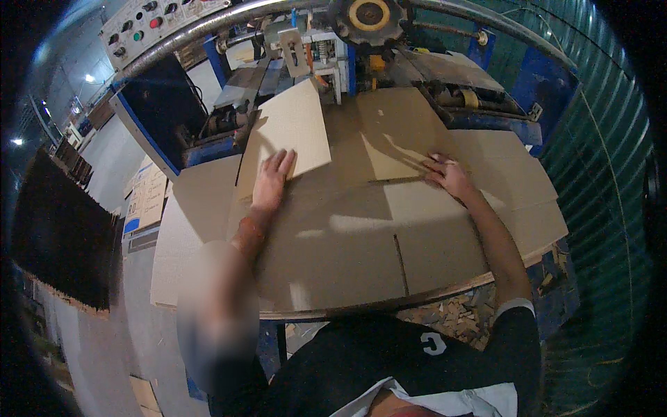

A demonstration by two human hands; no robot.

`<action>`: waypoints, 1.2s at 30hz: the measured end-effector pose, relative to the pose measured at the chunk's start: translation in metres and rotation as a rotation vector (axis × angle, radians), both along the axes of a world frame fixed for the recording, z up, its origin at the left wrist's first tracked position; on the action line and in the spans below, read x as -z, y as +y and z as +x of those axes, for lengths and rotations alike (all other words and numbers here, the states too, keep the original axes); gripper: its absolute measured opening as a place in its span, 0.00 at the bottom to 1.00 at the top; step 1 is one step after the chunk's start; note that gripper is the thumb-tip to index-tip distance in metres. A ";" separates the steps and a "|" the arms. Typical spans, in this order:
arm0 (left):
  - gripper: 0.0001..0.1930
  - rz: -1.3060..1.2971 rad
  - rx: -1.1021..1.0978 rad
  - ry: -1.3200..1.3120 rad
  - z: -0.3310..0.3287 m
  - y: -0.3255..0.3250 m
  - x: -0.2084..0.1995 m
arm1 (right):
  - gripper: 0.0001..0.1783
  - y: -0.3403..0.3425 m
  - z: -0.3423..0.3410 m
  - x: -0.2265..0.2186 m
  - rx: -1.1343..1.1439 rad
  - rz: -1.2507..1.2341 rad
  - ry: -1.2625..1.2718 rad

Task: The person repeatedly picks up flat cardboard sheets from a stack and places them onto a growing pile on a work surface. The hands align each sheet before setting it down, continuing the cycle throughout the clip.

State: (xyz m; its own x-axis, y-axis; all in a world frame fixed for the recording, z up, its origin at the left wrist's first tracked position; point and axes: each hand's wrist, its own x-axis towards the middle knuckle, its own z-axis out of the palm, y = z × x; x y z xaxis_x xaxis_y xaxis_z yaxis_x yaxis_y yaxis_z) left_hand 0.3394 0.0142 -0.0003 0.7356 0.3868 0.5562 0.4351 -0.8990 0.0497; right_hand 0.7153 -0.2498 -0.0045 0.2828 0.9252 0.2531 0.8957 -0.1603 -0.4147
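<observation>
My left hand (272,181) is at the lower edge of a light cardboard panel (295,128) that slants up toward the machine. Its fingers lie over the panel's face, and the thumb is hidden. At the lower right corner of a browner, shaded cardboard panel (399,132), my right hand (451,179) has its fingers bent over the edge. Whether the two panels belong to one sheet I cannot tell. Beneath both hands lies a broad cardboard sheet (333,260) with a dark slot near its front edge.
Ahead stands a blue-framed machine (549,87) with a dark wheel (368,14) above the panels. A control box (149,28) with buttons is at upper left. Cardboard scraps (458,313) lie under the front edge. A green corrugated wall (611,181) closes off the right.
</observation>
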 end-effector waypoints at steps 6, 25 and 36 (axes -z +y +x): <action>0.34 -0.020 -0.551 0.120 0.033 0.010 -0.009 | 0.23 0.049 -0.025 0.013 0.373 0.035 -0.501; 0.36 -0.238 -1.295 -0.077 -0.301 -0.081 0.095 | 0.33 -0.248 -0.017 0.062 1.297 0.029 -0.348; 0.34 -0.209 -0.991 -0.484 -0.224 -0.126 -0.034 | 0.24 -0.256 0.034 0.058 0.908 1.240 0.534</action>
State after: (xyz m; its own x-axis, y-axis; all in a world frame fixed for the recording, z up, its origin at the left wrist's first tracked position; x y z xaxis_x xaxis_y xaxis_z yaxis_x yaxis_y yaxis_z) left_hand 0.1158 -0.1119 0.0340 -0.2241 0.8004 0.5560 0.8478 -0.1213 0.5163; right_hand 0.7494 -0.5061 -0.0630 0.8869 -0.2708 0.3743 0.4178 0.1240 -0.9001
